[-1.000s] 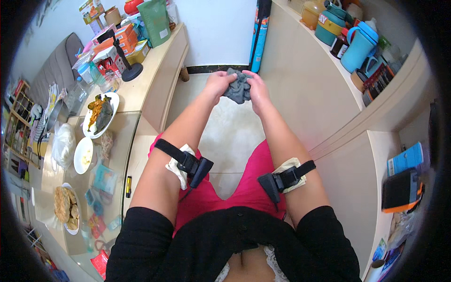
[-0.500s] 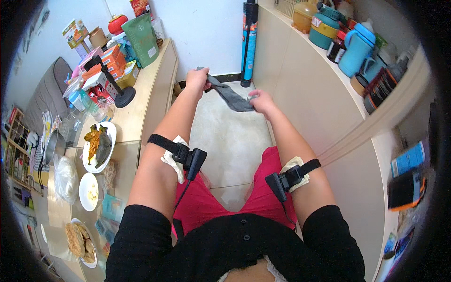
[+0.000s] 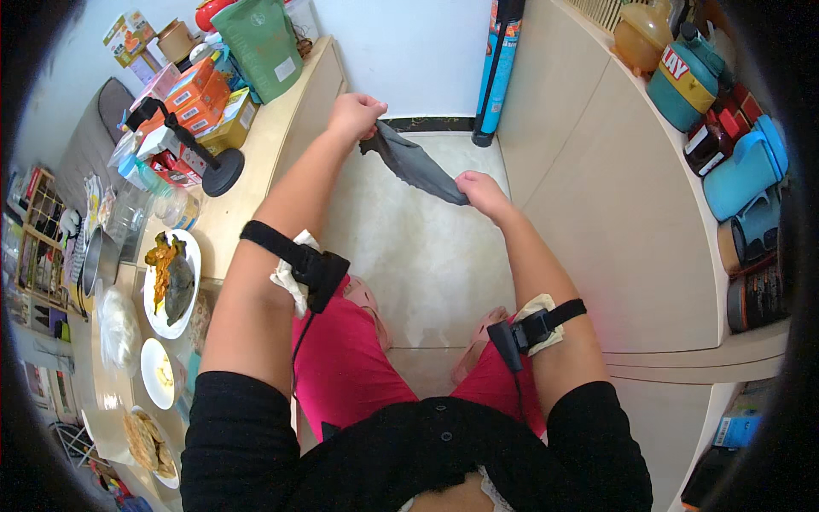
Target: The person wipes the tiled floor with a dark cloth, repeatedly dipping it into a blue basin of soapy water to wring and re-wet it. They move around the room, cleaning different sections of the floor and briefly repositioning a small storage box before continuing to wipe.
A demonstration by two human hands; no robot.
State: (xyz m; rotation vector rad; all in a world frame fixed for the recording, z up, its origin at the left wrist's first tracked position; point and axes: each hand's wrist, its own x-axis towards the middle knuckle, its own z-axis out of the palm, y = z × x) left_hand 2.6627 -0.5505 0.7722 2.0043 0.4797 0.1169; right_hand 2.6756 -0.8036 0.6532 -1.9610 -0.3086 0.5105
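A long, limp grey cloth (image 3: 417,169) is stretched on a slant between my two hands, above the floor. It is narrow, and its kind is not plain. My left hand (image 3: 355,118) pinches its upper left end, with a dark edge hanging below the fingers. Lower and to the right, my right hand (image 3: 483,194) grips the other end. Both hands are closed, and the cloth sags slightly between them.
To the left, a counter (image 3: 300,98) bears boxes, a green pouch (image 3: 258,49), a black stand (image 3: 222,171) and plates of food (image 3: 194,294). A tall blue tube (image 3: 497,72) leans in the far corner. Bottles and jugs (image 3: 740,175) line the right-hand ledge.
The grey cloth is spread wider and flatter between my hands. My left hand has risen slightly, and my right hand sits a little to the right. The view has shifted.
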